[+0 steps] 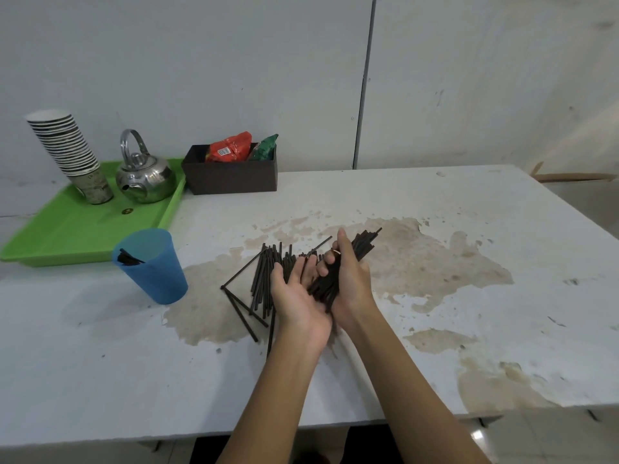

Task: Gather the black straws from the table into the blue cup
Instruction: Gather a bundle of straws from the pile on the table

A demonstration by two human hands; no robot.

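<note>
Gripping a bundle of black straws (338, 276), my right hand (351, 283) is closed around it; my left hand (298, 296) lies open, palm up, beneath. Loose straws (261, 286) lie on the table (469, 229) beyond; farther left stands the blue cup (154, 269).

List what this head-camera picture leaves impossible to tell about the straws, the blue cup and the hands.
- Straw count in the bundle: hidden by the right hand and left hand.
- Straws under the hands: how many loose straws lie there is covered.
- Blue cup: only a few straw ends show; its wall hides the rest.
- Box: packet labels too small to read.
</note>
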